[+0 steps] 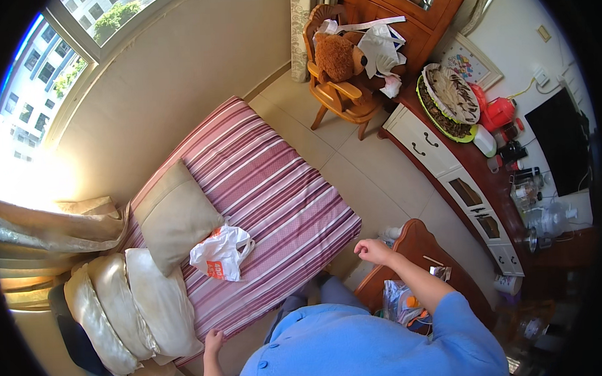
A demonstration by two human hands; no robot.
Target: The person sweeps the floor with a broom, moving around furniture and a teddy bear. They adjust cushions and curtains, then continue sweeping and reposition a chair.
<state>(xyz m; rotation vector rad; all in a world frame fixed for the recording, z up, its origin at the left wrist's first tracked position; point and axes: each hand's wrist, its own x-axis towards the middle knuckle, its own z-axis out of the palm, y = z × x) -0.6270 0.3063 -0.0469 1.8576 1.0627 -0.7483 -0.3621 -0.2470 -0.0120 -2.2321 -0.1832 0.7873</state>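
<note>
My left hand [214,339] hangs low by the near edge of a bed or daybed covered with a pink and maroon striped sheet [281,188]. White satin-like cushions [158,302] lie just beyond it. No object shows in that hand, and its fingers are too small to read clearly. My right hand [375,250] is raised in front of me with curled fingers and holds nothing visible, between the sheet's corner and a dark wooden table [417,238]. On the sheet, a white plastic bag [224,255] with red print rests against a grey-beige cushion [177,217].
A wooden armchair [347,92] holds a brown teddy bear [333,57] and white bags. Along the right wall, a long cabinet [444,158] carries trays of dried food [449,96], jars and a television [563,139]. Packets [394,294] lie on the table by my right arm.
</note>
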